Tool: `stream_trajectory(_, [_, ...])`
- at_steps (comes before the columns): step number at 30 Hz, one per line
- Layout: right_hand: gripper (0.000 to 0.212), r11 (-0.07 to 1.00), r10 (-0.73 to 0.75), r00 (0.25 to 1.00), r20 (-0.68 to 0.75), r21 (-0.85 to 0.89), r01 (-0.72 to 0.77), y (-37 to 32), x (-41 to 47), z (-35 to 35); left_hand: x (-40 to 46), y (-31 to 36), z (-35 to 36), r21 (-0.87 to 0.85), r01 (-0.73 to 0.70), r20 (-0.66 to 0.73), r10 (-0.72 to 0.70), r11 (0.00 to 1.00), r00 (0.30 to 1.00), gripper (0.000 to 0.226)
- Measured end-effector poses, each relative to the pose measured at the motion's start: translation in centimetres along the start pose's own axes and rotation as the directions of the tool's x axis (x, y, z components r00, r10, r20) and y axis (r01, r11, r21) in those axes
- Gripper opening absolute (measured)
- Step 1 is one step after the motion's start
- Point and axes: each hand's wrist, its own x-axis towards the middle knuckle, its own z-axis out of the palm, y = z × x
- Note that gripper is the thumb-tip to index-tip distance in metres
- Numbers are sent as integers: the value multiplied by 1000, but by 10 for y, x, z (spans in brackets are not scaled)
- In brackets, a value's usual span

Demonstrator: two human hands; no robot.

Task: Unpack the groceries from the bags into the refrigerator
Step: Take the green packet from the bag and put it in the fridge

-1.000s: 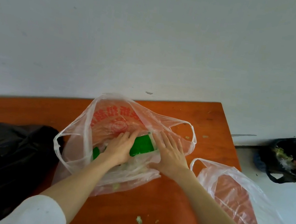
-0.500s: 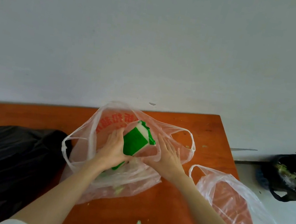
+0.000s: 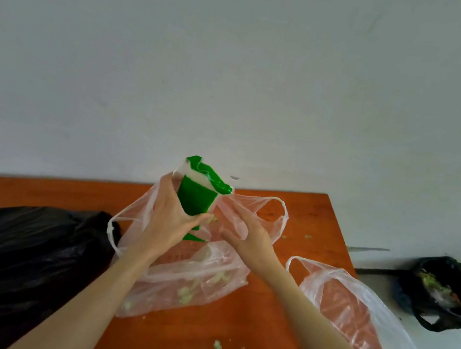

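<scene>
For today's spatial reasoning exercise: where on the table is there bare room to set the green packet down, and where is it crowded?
Bare wood lies on the table along the wall above the black bag, and near the front edge between the two forearms. Crowded: the middle, under the clear bag, and the right edge, under the second clear bag.

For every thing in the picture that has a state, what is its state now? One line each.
green package: lifted out of the bag's mouth, tilted, top torn open.
left hand: grips the green package.
right hand: holds the bag's plastic.
middle clear bag: open, slumped, green scraps inside.
right clear bag: open, lying over the table edge.
black bag: lying crumpled on the table.
</scene>
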Motion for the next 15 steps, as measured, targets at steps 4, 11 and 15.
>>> stream_trajectory(4, [46, 995, -6, 998, -70, 99, 13, -28, -1, 5, -5, 18, -9, -90, -67, -33, 64, 994, 997, 81])
stream_trajectory(11, [20, 999, 13, 945, -326, 34, -2, -57, -11, 22, -6, 29, -27, -236, -115, -6, 116, 965, 993, 83])
stream_trajectory(15, [19, 999, 48, 911, -409, 38, -36, -67, -19, 30, -3, 21, -39, -290, -106, -16, 106, 951, 994, 79])
